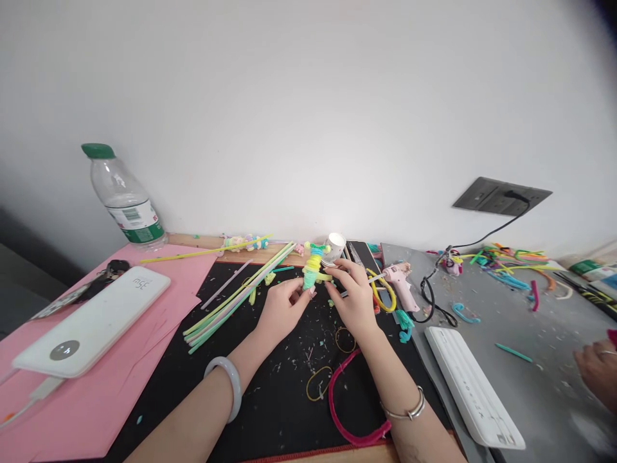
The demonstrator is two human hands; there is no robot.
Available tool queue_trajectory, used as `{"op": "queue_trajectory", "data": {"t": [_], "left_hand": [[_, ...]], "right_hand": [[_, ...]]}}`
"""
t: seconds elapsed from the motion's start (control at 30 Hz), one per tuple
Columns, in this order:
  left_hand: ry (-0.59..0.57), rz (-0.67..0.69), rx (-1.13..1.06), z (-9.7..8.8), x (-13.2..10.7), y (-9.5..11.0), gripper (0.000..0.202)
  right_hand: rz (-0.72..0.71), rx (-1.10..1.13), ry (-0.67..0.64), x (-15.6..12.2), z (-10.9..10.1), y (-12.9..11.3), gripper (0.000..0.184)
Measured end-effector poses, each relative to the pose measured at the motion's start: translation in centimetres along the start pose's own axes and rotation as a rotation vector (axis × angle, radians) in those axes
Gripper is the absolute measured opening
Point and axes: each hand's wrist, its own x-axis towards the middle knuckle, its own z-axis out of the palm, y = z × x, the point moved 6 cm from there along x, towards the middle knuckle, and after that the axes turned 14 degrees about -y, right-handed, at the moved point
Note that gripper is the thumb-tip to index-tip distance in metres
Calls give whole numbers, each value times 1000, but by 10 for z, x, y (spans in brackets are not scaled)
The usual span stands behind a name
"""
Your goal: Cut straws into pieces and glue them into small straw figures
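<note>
My left hand (282,307) pinches the lower end of a small pipe-cleaner figure (313,267) wound in yellow, blue and green, held upright over a black mat (270,392). My right hand (354,292) is closed around the figure's right side, with a thin grey stick running out to the right between its fingers. A bundle of pastel pipe cleaners (236,296) lies left of my hands. A pink glue gun (398,276) rests just right of them.
A white power bank (94,321) lies on pink paper (72,399), with a plastic bottle (125,199) behind. A pink loop (347,399), a white keyboard (470,386), scattered pipe-cleaner scraps (511,263) and another person's hand (598,370) are at right.
</note>
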Motion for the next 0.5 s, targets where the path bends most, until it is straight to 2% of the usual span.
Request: {"op": "queue_trajectory", "data": {"t": [0.27,0.37,0.5], "left_hand": [[-6,10,-16,3,1,-2,22],[26,-34,-10,0,1,-6,24],[101,-125,-64,-6,0,-15,27]], "right_hand": [[-33,2,8,1,5,-5,18],[-31,-9,26,2,2,-9,17],[-47,3,34,19,-11,-31,12]]}}
